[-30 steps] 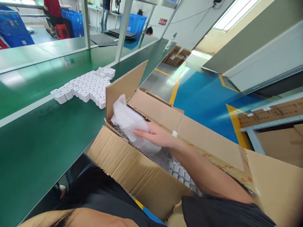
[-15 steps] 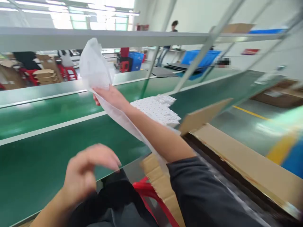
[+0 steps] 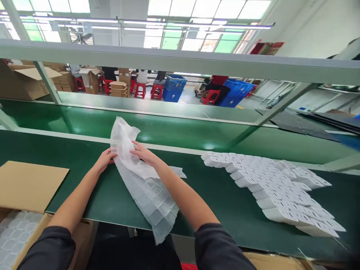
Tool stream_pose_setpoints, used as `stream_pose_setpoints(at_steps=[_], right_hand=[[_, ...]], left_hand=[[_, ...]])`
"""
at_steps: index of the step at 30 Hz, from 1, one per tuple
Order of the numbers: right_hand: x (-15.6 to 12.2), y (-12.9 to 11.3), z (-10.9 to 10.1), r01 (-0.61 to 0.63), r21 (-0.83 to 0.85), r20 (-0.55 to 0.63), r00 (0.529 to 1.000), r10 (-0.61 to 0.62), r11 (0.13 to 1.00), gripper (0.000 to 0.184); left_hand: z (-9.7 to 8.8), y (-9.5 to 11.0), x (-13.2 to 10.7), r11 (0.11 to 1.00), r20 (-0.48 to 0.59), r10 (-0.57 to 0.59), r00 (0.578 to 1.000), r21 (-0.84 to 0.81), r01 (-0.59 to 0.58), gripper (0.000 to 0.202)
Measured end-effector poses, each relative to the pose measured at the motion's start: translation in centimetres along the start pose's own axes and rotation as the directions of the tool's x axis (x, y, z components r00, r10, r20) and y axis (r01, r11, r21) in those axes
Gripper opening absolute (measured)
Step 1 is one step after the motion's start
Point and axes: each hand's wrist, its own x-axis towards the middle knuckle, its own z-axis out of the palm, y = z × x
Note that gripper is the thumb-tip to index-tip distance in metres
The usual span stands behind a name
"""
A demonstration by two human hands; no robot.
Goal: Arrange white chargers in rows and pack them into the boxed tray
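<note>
Both my hands hold a thin, translucent white plastic tray sheet [image 3: 140, 187] with many small moulded pockets. It droops from my hands down over the near edge of the green table [image 3: 213, 195]. My left hand [image 3: 105, 159] pinches its upper left edge. My right hand [image 3: 144, 153] grips the crumpled top of the sheet. A flat group of several small white adapters [image 3: 275, 187] lies on the table to the right, well apart from both hands.
An open cardboard box [image 3: 28, 187] holding a clear pocketed tray [image 3: 15, 228] stands at my lower left. A grey frame rail [image 3: 180, 63] crosses overhead. Behind the bench are red stools [image 3: 140, 90], blue crates [image 3: 174, 88], cartons and seated people.
My right hand lifted the plastic sheet out of the box at my right and swung it left over the table. My left hand has taken hold of it. The view turned to face the bench.
</note>
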Motion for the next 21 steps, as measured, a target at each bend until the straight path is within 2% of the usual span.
stream_pose_setpoints(at_steps=[3, 6, 9, 13, 17, 21], right_hand=[[-1.7, 2.8, -2.1, -0.062, 0.011, 0.056, 0.997, 0.062, 0.998, 0.082], [-2.9, 4.9, -3.0, -0.042, 0.104, 0.041, 0.998, 0.038, 0.994, 0.075], [-3.2, 5.7, -3.5, -0.048, 0.242, 0.021, 0.999, 0.044, 0.969, 0.068], [-2.9, 5.8, -4.0, -0.059, 0.327, -0.055, 0.995, 0.081, 0.943, 0.059], [-3.0, 5.9, -3.9, -0.056, 0.307, -0.033, 0.997, 0.069, 0.950, 0.056], [-3.0, 6.1, -3.8, -0.019, 0.147, 0.015, 1.000, 0.017, 0.989, 0.055]], left_hand=[[-1.1, -0.7, 0.9, 1.000, -0.011, -0.024, 1.000, -0.015, 0.024, 0.043], [-1.6, -1.1, 1.1, 0.999, -0.039, -0.047, 0.998, -0.005, 0.047, 0.039], [-2.2, -1.1, 1.0, 0.997, -0.094, -0.061, 0.994, 0.034, 0.065, 0.038], [-3.4, -0.7, 1.0, 0.991, -0.229, -0.052, 0.972, 0.108, 0.078, 0.041], [-4.7, -0.7, 1.3, 0.975, -0.324, -0.005, 0.946, 0.208, 0.076, 0.045], [-6.7, -0.5, 1.3, 0.932, -0.401, 0.083, 0.912, 0.356, 0.072, 0.040]])
